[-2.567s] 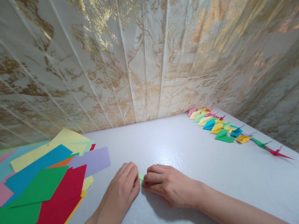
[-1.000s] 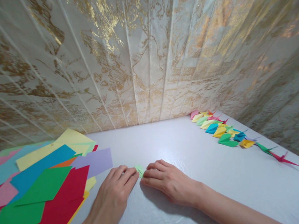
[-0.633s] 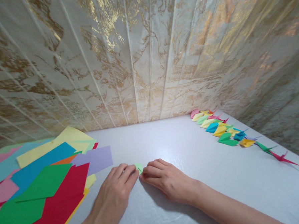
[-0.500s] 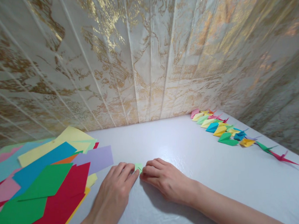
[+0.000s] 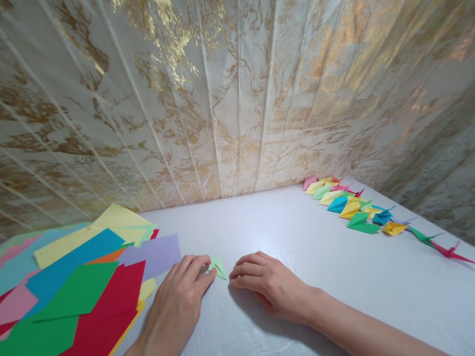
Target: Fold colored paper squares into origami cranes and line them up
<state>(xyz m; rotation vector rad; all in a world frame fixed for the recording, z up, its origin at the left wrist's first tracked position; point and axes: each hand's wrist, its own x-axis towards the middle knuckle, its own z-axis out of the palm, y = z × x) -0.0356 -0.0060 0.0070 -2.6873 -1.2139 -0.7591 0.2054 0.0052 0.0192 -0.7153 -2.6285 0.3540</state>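
A small folded piece of light green origami paper [image 5: 217,267] lies on the white table, its pointed end facing right and a crease or slit showing on it. The thumb and fingers of my left hand [image 5: 183,287] pinch its left part, which they hide. Just to the right, my right hand [image 5: 265,283] rests on the table with its fingers curled and pressed together. A narrow gap separates its fingertips from the paper, and nothing shows in them.
Loose coloured sheets, among them a green sheet [image 5: 80,290], a red sheet [image 5: 120,295] and a purple sheet [image 5: 159,254], overlap at left. Several folded paper cranes, including a red crane [image 5: 450,252], line the right edge. A gold-patterned curtain [image 5: 218,120] hangs behind the table [image 5: 288,228].
My right hand has moved slightly right, off the green paper. My left hand has shifted a little left, still on the paper, and more of the paper shows.
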